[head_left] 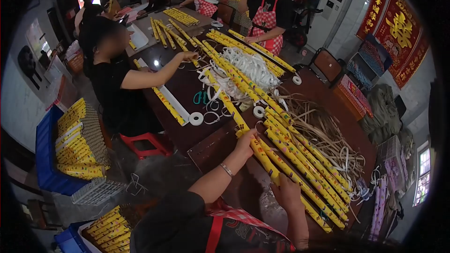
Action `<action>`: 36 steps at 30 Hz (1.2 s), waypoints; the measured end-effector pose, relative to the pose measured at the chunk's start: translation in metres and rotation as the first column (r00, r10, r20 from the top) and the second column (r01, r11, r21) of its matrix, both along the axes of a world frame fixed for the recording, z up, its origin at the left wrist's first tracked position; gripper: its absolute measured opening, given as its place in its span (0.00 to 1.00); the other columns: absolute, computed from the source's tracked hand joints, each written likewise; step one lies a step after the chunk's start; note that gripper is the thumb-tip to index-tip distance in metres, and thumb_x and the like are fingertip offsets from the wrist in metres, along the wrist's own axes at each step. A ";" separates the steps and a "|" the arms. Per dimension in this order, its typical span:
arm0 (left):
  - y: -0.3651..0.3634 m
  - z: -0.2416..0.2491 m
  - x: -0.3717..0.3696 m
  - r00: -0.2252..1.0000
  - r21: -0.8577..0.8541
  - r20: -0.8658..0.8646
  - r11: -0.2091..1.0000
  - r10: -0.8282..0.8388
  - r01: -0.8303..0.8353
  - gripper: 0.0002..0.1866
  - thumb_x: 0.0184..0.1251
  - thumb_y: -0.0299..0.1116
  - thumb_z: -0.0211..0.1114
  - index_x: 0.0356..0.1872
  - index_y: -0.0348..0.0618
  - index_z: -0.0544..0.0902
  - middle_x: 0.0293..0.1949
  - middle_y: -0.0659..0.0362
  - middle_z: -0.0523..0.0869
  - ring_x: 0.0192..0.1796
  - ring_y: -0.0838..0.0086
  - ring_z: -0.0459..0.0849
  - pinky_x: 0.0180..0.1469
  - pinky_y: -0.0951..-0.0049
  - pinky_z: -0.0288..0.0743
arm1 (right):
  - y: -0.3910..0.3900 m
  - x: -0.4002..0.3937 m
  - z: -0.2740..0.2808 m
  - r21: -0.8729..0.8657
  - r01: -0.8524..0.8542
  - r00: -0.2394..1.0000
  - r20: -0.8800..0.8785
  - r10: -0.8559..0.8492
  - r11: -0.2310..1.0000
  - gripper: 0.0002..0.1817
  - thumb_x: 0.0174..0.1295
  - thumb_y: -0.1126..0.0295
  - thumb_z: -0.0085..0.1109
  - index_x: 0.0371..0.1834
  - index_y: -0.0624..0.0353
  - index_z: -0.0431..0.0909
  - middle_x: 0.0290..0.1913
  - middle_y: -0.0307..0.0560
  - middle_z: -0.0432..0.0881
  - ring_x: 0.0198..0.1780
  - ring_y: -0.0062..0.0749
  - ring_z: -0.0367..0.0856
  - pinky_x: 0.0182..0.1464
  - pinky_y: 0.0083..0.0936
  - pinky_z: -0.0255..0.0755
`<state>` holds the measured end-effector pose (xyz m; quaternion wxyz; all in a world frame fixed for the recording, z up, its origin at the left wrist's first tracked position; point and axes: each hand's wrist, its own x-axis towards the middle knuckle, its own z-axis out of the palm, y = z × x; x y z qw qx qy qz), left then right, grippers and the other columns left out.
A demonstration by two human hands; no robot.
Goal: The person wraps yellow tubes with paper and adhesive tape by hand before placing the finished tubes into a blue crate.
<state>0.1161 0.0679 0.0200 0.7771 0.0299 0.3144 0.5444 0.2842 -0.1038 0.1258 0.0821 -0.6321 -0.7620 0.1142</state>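
Observation:
A long yellow roll with a colourful printed pattern point(264, 160) lies slantwise before me, over the dark table point(211, 147). My left hand point(244, 145) is closed around its upper part. Lower down, my right hand point(287, 192) grips the same roll, its fingertips partly hidden. Just right of it, several similar yellow rolls point(300, 168) lie side by side. Another yellow roll point(225, 99) extends away from my left hand toward a co-worker's outstretched hand point(188, 56). White tape rolls point(258, 111) rest close by.
Heaps of white strips point(251, 68) and brown strips point(311, 117) cover the table's middle and right. Green-handled scissors point(200, 97) lie left of them. On the floor, a blue crate point(47, 159) holds stacked yellow rolls, near a red stool point(147, 146). Other people work around the table.

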 end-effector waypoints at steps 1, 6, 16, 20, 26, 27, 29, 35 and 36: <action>0.003 0.007 -0.006 1.000 0.006 -0.001 1.000 -0.017 0.017 0.08 0.64 0.33 0.62 0.27 0.45 0.74 0.24 0.61 0.76 0.27 0.71 0.78 0.31 0.67 0.76 | -0.013 0.008 -0.002 -0.023 0.034 0.999 -0.006 -0.034 0.999 0.26 0.54 0.62 0.65 0.54 0.62 0.69 0.38 0.61 0.82 0.39 0.58 0.81 0.38 0.46 0.74; 0.032 -0.005 -0.028 0.997 -0.032 0.022 0.997 0.071 -0.070 0.11 0.64 0.35 0.64 0.26 0.47 0.72 0.22 0.63 0.75 0.23 0.72 0.76 0.29 0.67 0.74 | -0.071 0.044 0.006 -0.013 0.045 0.994 -0.094 -0.046 0.999 0.27 0.53 0.65 0.66 0.56 0.61 0.70 0.41 0.63 0.81 0.41 0.58 0.80 0.41 0.44 0.74; 0.073 0.006 -0.088 0.982 0.079 0.046 0.980 0.181 -0.185 0.11 0.65 0.36 0.62 0.26 0.49 0.72 0.20 0.66 0.73 0.22 0.77 0.73 0.28 0.72 0.70 | -0.138 0.100 0.019 0.017 0.161 0.985 0.055 -0.161 0.987 0.26 0.50 0.69 0.67 0.54 0.59 0.72 0.38 0.55 0.79 0.40 0.53 0.79 0.41 0.42 0.72; 0.089 0.001 -0.115 0.979 0.085 0.088 0.978 0.184 -0.191 0.11 0.65 0.36 0.61 0.25 0.50 0.71 0.20 0.66 0.72 0.22 0.76 0.72 0.29 0.71 0.71 | -0.150 0.117 0.023 0.262 0.123 0.959 0.215 -0.182 0.957 0.24 0.48 0.70 0.68 0.49 0.60 0.72 0.37 0.53 0.78 0.38 0.52 0.77 0.38 0.42 0.71; 0.073 0.010 -0.114 0.903 0.278 0.427 0.943 0.047 -0.181 0.07 0.64 0.36 0.61 0.30 0.46 0.76 0.22 0.69 0.73 0.24 0.80 0.72 0.33 0.74 0.71 | -0.152 0.118 -0.002 0.102 0.266 0.945 0.168 -0.280 0.959 0.22 0.43 0.70 0.68 0.43 0.58 0.71 0.35 0.50 0.75 0.40 0.50 0.75 0.40 0.41 0.69; 0.070 0.011 -0.110 0.861 0.343 0.507 0.923 -0.027 -0.173 0.06 0.64 0.35 0.61 0.31 0.46 0.76 0.23 0.69 0.73 0.25 0.81 0.72 0.34 0.74 0.70 | -0.148 0.114 -0.005 0.039 0.281 0.954 0.096 -0.283 0.959 0.21 0.43 0.69 0.69 0.41 0.58 0.71 0.35 0.51 0.75 0.39 0.51 0.76 0.39 0.41 0.70; 0.067 0.010 -0.104 0.799 0.439 0.583 0.885 -0.150 -0.155 0.06 0.62 0.35 0.62 0.33 0.46 0.77 0.24 0.69 0.73 0.27 0.81 0.71 0.38 0.74 0.69 | -0.134 0.098 -0.001 0.058 0.262 0.964 0.030 -0.264 0.963 0.21 0.42 0.67 0.70 0.38 0.60 0.72 0.32 0.52 0.75 0.36 0.51 0.76 0.35 0.40 0.71; 0.097 0.013 -0.126 0.839 0.346 0.538 0.929 -0.081 -0.133 0.07 0.63 0.36 0.61 0.31 0.46 0.76 0.24 0.69 0.75 0.28 0.81 0.73 0.37 0.73 0.70 | -0.141 0.110 -0.016 0.128 0.272 0.960 0.027 -0.277 0.954 0.22 0.40 0.67 0.72 0.37 0.60 0.72 0.28 0.51 0.75 0.32 0.49 0.77 0.31 0.38 0.71; 0.104 0.018 -0.130 0.947 0.372 0.319 0.914 0.037 -0.161 0.07 0.64 0.36 0.60 0.30 0.45 0.75 0.24 0.68 0.76 0.27 0.80 0.74 0.35 0.72 0.70 | -0.147 0.117 -0.017 0.146 0.265 0.960 0.057 -0.276 0.953 0.22 0.40 0.67 0.71 0.37 0.60 0.72 0.28 0.50 0.75 0.32 0.48 0.77 0.31 0.38 0.71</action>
